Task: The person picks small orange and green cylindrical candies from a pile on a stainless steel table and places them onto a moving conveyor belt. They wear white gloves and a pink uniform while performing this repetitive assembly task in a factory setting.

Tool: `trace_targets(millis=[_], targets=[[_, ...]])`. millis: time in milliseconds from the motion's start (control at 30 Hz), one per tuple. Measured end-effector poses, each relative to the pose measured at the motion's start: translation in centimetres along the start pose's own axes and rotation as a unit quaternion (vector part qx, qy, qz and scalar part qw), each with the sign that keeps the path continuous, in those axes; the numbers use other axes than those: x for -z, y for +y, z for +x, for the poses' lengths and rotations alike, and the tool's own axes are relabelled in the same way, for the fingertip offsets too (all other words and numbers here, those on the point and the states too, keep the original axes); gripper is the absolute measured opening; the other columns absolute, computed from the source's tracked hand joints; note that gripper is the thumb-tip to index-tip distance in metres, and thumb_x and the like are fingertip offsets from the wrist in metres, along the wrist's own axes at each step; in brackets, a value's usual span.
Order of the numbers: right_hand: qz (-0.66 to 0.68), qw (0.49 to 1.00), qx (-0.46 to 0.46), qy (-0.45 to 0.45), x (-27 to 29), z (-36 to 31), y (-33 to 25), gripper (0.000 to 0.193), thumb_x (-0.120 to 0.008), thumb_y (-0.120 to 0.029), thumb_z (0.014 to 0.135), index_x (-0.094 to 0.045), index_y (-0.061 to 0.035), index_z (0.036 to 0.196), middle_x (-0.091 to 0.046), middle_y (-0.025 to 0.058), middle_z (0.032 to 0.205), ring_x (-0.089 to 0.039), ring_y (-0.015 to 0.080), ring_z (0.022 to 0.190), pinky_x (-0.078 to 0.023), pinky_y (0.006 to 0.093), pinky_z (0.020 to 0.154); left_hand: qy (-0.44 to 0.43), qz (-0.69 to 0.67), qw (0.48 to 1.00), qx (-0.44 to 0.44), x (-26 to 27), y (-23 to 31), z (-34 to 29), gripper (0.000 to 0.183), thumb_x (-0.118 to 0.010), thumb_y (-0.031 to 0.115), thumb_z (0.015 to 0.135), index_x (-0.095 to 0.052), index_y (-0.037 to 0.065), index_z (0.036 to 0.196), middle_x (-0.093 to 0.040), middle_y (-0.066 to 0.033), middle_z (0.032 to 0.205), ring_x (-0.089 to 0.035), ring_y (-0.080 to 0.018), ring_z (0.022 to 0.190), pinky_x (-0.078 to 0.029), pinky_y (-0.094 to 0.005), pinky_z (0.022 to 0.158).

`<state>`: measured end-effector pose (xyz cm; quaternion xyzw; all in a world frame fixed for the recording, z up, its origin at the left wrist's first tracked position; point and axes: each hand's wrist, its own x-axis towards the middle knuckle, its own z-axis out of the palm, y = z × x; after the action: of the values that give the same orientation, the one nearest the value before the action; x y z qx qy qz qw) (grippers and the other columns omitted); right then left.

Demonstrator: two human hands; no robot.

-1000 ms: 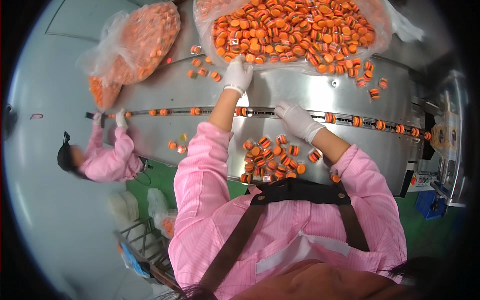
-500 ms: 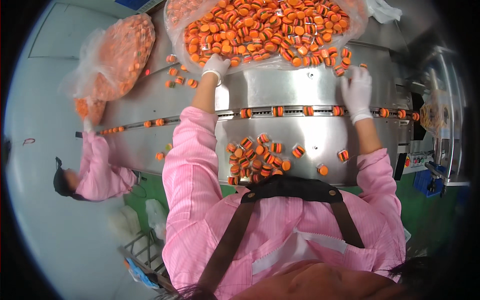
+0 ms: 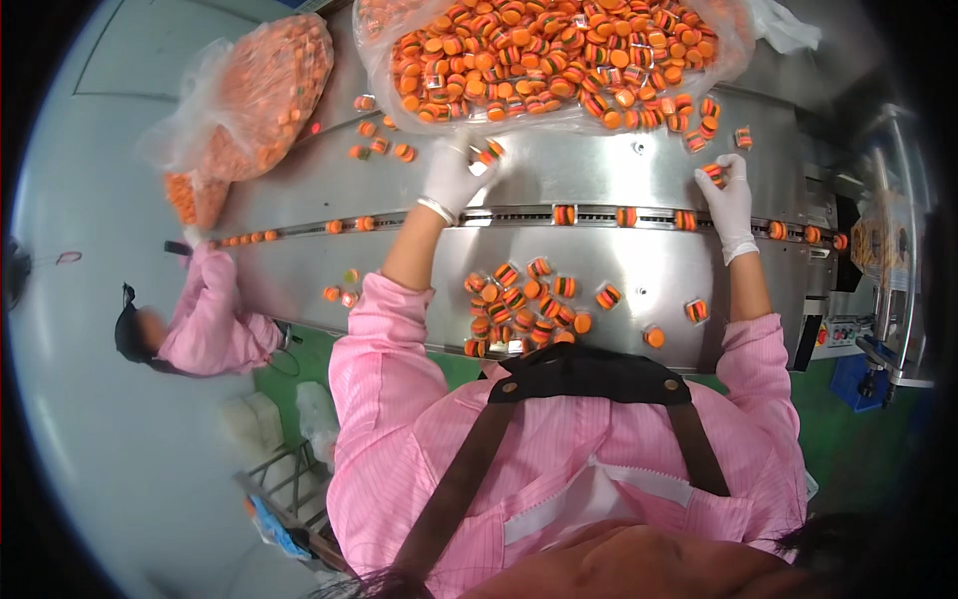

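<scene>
My gloved left hand (image 3: 457, 178) pinches a burger-shaped candy (image 3: 490, 152) between thumb and fingers, above the metal table on the far side of the conveyor. My right hand (image 3: 730, 200), gloved in white too, grips another burger-shaped candy (image 3: 712, 175) at its fingertips, close to the conveyor. Along the narrow conveyor belt (image 3: 597, 217) sit orange, red and green candies in a spaced row. Beyond both hands lies a large open clear bag (image 3: 733, 60) heaped with loose candies (image 3: 539, 60).
A loose pile of candies (image 3: 529, 309) lies on the near side of the steel table (image 3: 599, 265). Left of the big bag rests another filled bag (image 3: 269, 95), with a co-worker in pink (image 3: 215, 319) reaching to the belt. Machinery (image 3: 888, 240) stands at the belt's right end.
My left hand has drawn back from the bag's edge with a candy in it. My right hand now shows a candy at its fingertips. Candies on the belt have shifted right.
</scene>
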<state>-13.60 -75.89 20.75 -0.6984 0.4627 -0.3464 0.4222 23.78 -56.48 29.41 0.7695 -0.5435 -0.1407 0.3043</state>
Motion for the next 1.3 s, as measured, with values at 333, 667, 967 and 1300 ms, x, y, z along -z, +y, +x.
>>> trace_targets(millis=[333, 667, 967, 1300], targets=[[-0.006, 0.877, 0.009, -0.48, -4.5, -6.8, -6.9, 0.035, -0.074, -0.019, 0.08, -0.048, -0.0055, 0.099, -0.059, 0.0082, 0.091, -0.057, 0.0187, 0.082, -0.048, 0.032, 0.076, -0.262, 0.105, 0.946, -0.16, -5.9, 1.5, -3.6, 0.029, -0.074, 0.015, 0.071, -0.065, 0.005, 0.096, -0.062, -0.0141, 0.104, -0.058, -0.0322, 0.1, -0.048, -0.0387, 0.086], [0.067, 0.883, -0.006, -0.465, -6.0, -9.2, -4.2, 0.032, -0.074, -0.021, 0.08, -0.049, -0.0088, 0.097, -0.054, 0.0013, 0.083, -0.049, 0.0091, 0.064, -0.044, 0.0254, 0.06, -0.027, 0.238, 0.965, -0.109, -2.5, -2.3, 7.1, 0.03, -0.067, 0.021, 0.08, -0.062, 0.006, 0.105, -0.059, -0.0183, 0.114, -0.057, -0.0335, 0.107, -0.047, -0.0428, 0.091], [0.057, 0.896, 0.011, -0.44, -6.1, -9.5, -4.0, 0.033, -0.074, -0.022, 0.079, -0.05, -0.0084, 0.095, -0.055, 0.0023, 0.079, -0.052, 0.0112, 0.062, -0.046, 0.0273, 0.06, -0.195, 0.295, 0.935, -0.026, -3.0, -2.3, 10.2, 0.032, -0.069, 0.025, 0.079, -0.059, 0.005, 0.101, -0.062, -0.0136, 0.096, -0.062, -0.0327, 0.096, -0.049, -0.043, 0.082], [0.05, 0.907, 0.016, -0.418, -6.2, -9.7, -3.9, 0.032, -0.074, -0.022, 0.079, -0.051, -0.0085, 0.096, -0.056, 0.0027, 0.081, -0.052, 0.0114, 0.064, -0.046, 0.0274, 0.061, -0.037, -0.125, 0.989, 0.069, 0.9, -2.6, 6.4, 0.025, -0.062, 0.019, 0.09, -0.068, 0.008, 0.111, -0.065, -0.008, 0.105, -0.061, -0.0181, 0.098, -0.048, -0.0312, 0.088]])
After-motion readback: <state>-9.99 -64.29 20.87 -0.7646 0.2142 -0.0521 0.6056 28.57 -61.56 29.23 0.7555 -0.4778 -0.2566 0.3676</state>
